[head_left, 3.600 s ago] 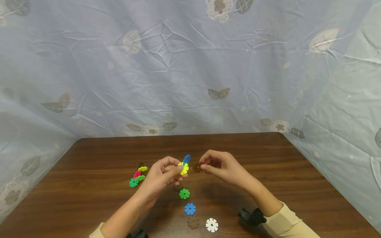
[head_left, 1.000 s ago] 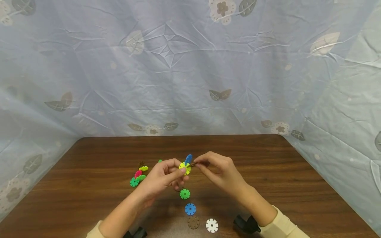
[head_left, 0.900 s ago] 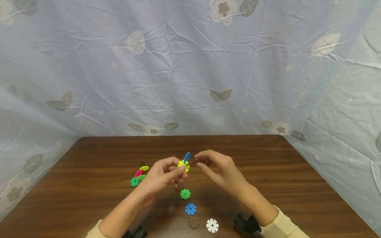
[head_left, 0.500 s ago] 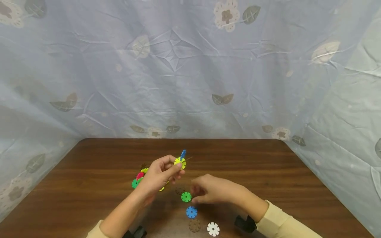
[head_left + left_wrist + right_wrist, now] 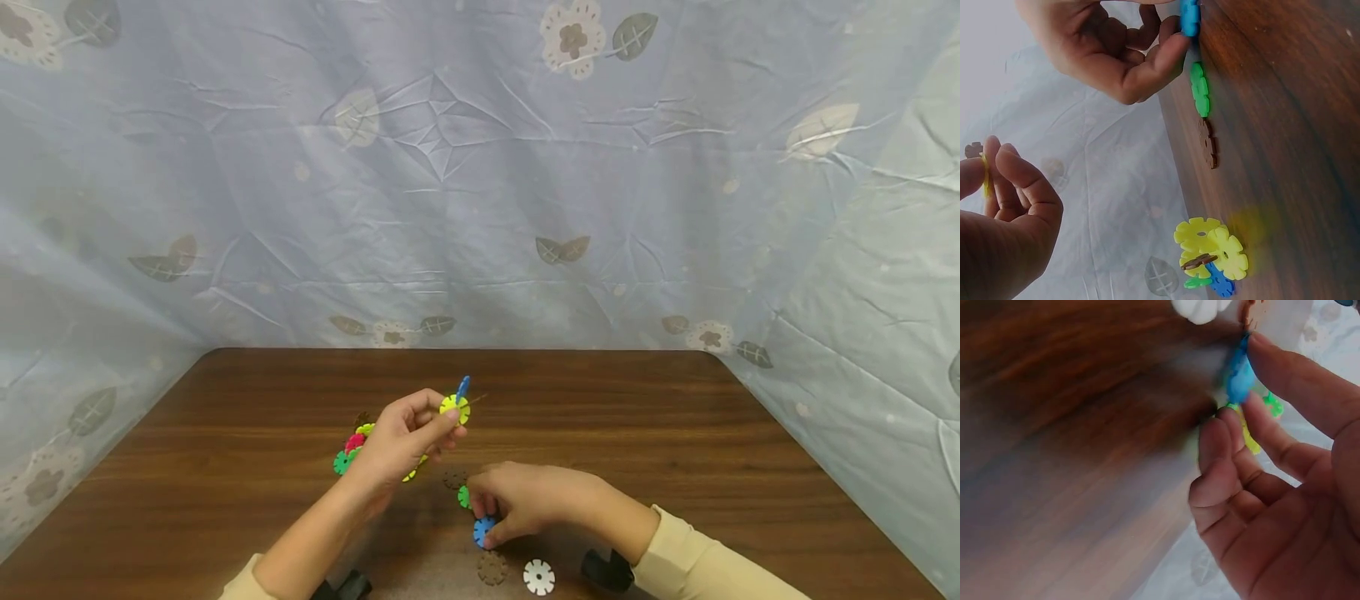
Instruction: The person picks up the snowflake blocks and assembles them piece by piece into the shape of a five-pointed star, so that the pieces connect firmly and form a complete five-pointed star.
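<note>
My left hand (image 5: 412,429) pinches a yellow notched plastic disc (image 5: 450,408) between thumb and fingers, above the table. A blue disc (image 5: 462,388) sticks up from its top edge, and a thin brown disc (image 5: 476,401), seen edge-on, juts out to its right. Low at the table, my right hand (image 5: 525,500) has thumb and fingertips at opposite edges of another blue notched disc (image 5: 1240,378), pinching it. Just behind lies a green disc (image 5: 1200,89), partly covered by the right hand in the head view, with a brown disc (image 5: 1207,144) beyond it.
In front of the right hand lie a brown disc (image 5: 492,568) and a white disc (image 5: 538,577). Joined discs, among them a pink disc (image 5: 355,442), rest left of the left hand. Another cluster with yellow discs (image 5: 1229,253) is mostly hidden behind that hand in the head view.
The right hand has let go of the brown disc, now fixed to the yellow one, and moved down toward me to the blue disc on the table. The left hand has shifted slightly left.
</note>
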A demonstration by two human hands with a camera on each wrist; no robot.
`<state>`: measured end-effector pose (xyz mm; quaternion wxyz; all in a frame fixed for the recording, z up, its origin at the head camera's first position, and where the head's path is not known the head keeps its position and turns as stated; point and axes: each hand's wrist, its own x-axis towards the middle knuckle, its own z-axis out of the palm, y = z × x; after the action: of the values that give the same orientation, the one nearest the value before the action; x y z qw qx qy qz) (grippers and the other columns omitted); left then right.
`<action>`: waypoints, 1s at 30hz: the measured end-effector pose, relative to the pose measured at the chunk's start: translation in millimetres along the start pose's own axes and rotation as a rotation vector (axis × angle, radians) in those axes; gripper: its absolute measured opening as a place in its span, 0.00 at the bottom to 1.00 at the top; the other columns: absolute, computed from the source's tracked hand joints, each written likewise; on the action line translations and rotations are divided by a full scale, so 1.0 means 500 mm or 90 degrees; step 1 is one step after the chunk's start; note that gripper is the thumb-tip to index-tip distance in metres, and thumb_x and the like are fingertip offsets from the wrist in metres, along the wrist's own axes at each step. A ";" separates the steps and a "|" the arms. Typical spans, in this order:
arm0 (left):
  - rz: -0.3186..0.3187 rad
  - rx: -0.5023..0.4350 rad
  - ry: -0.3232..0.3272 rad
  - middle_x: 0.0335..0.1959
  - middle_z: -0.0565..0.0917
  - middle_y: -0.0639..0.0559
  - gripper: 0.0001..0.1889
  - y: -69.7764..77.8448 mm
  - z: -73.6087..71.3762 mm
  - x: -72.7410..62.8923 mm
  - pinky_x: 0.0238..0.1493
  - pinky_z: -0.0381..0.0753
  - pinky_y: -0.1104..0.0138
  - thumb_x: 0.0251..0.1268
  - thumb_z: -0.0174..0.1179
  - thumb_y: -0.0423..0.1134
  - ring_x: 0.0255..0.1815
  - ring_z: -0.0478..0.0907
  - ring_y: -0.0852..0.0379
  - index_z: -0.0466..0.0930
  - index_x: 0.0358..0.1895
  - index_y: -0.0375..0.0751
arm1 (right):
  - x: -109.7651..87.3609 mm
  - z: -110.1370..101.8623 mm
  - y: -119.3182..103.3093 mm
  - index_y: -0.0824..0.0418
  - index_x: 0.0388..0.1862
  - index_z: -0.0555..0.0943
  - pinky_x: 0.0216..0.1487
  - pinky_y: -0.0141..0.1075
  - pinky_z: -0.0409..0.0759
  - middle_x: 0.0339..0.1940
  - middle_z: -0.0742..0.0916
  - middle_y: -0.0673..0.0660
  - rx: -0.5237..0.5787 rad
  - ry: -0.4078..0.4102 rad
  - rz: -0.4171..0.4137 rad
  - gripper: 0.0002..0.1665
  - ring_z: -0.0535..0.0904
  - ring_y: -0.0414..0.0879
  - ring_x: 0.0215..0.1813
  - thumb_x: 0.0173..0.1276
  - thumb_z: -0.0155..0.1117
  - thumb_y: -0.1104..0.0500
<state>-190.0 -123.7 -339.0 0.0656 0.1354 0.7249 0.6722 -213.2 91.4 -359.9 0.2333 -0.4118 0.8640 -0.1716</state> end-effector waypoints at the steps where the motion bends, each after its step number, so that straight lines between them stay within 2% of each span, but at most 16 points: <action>1: -0.001 0.000 -0.001 0.34 0.89 0.60 0.13 0.000 0.000 0.000 0.38 0.81 0.69 0.79 0.60 0.43 0.36 0.82 0.61 0.77 0.50 0.33 | -0.002 0.001 0.004 0.55 0.39 0.79 0.38 0.24 0.78 0.32 0.83 0.43 0.015 0.008 -0.005 0.14 0.76 0.29 0.33 0.65 0.79 0.59; 4: -0.003 -0.002 -0.004 0.34 0.89 0.61 0.13 -0.002 0.002 0.001 0.38 0.80 0.69 0.79 0.60 0.42 0.36 0.82 0.61 0.77 0.49 0.34 | -0.011 0.001 0.018 0.56 0.38 0.79 0.37 0.24 0.79 0.31 0.83 0.43 0.060 0.049 -0.030 0.12 0.76 0.28 0.32 0.68 0.76 0.60; 7: -0.005 -0.002 -0.006 0.34 0.89 0.61 0.12 -0.004 0.003 0.002 0.39 0.79 0.69 0.79 0.60 0.42 0.36 0.81 0.61 0.77 0.49 0.34 | -0.024 -0.007 0.035 0.57 0.39 0.81 0.38 0.25 0.81 0.32 0.86 0.45 0.094 0.113 -0.065 0.07 0.78 0.28 0.33 0.71 0.73 0.61; 10: -0.006 -0.001 -0.003 0.34 0.89 0.61 0.12 -0.005 0.004 0.002 0.39 0.80 0.69 0.79 0.60 0.42 0.36 0.81 0.60 0.78 0.48 0.34 | -0.038 -0.020 0.050 0.58 0.42 0.83 0.40 0.27 0.84 0.35 0.89 0.50 0.121 0.202 -0.098 0.04 0.81 0.29 0.36 0.73 0.70 0.61; 16: -0.007 0.010 0.004 0.34 0.89 0.60 0.14 -0.007 0.006 0.002 0.39 0.80 0.69 0.78 0.61 0.43 0.38 0.82 0.59 0.78 0.48 0.34 | -0.061 -0.043 0.059 0.60 0.45 0.86 0.37 0.36 0.88 0.35 0.91 0.56 0.201 0.409 -0.112 0.04 0.87 0.39 0.35 0.75 0.68 0.62; 20: -0.012 0.013 0.010 0.34 0.89 0.60 0.14 -0.009 0.008 0.000 0.39 0.80 0.69 0.78 0.62 0.44 0.39 0.82 0.57 0.78 0.49 0.34 | -0.071 -0.051 0.052 0.63 0.46 0.86 0.37 0.39 0.90 0.36 0.91 0.61 0.273 0.507 -0.124 0.05 0.88 0.41 0.34 0.75 0.67 0.64; 24: -0.012 0.010 0.012 0.34 0.89 0.61 0.14 -0.009 0.011 0.000 0.39 0.80 0.70 0.78 0.62 0.43 0.39 0.83 0.58 0.78 0.49 0.33 | -0.075 -0.057 0.043 0.66 0.47 0.84 0.40 0.39 0.91 0.37 0.90 0.65 0.320 0.570 -0.144 0.05 0.88 0.39 0.35 0.75 0.66 0.67; 30: -0.001 0.006 0.003 0.33 0.89 0.61 0.12 -0.008 0.017 0.003 0.37 0.78 0.71 0.78 0.62 0.41 0.39 0.85 0.62 0.78 0.47 0.33 | -0.077 -0.056 0.037 0.69 0.48 0.84 0.41 0.43 0.91 0.38 0.89 0.67 0.346 0.611 -0.166 0.07 0.89 0.39 0.36 0.75 0.65 0.69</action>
<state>-189.3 -115.4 -343.6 0.0635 0.1336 0.7284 0.6690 -218.7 135.7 -335.4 -0.1109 -0.3161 0.7400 -0.5833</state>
